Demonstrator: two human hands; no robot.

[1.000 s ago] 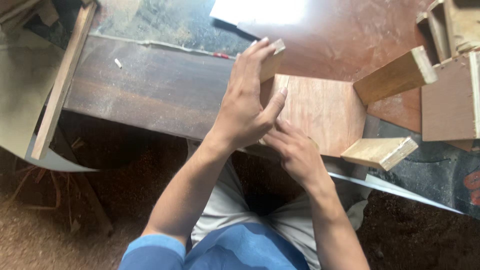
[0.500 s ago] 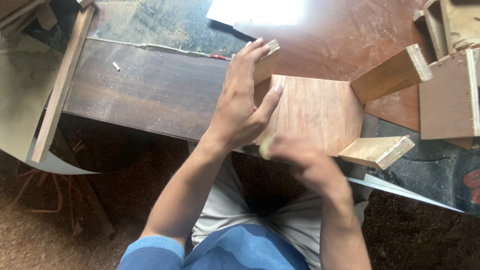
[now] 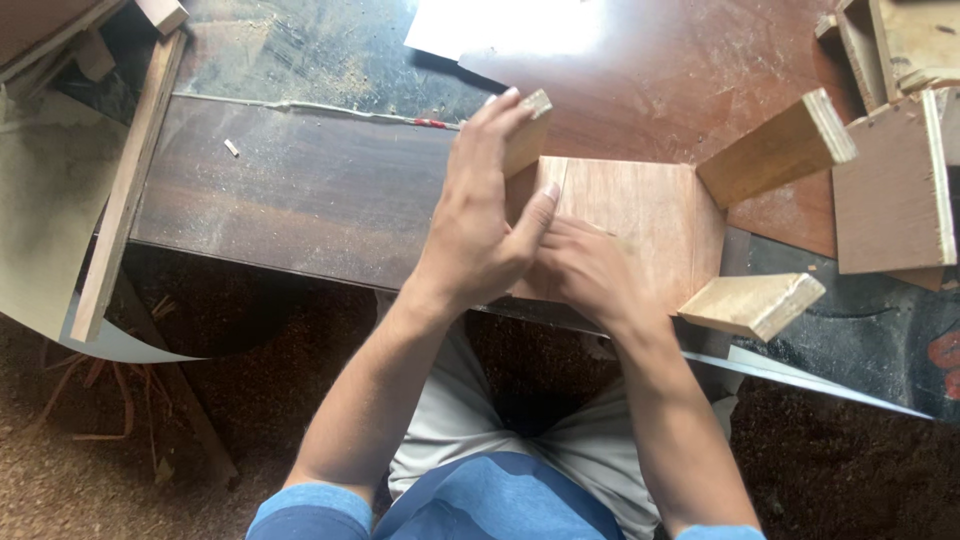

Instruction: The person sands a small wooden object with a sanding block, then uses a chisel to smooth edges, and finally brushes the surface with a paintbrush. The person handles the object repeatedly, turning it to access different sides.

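Observation:
A square plywood panel (image 3: 640,210) lies over the near edge of the workbench, with short wooden legs sticking out from its corners. My left hand (image 3: 480,220) wraps around the far-left leg (image 3: 527,135), its thumb lying across the panel. My right hand (image 3: 590,270) presses on the panel's near-left part, fingers tucked toward the left thumb. Whether it holds anything is hidden. Two more legs show, one at the far right (image 3: 775,150) and one at the near right (image 3: 750,303).
The panel rests on a dark bench board (image 3: 300,190) beside a reddish sheet (image 3: 680,70). Wooden box parts (image 3: 890,190) stand at the right. A long wooden strip (image 3: 125,190) leans at the left. Sawdust covers the floor (image 3: 150,470).
My right hand slid from the panel's near edge up onto its surface, blurred with motion half a second ago. My left hand kept its hold on the leg.

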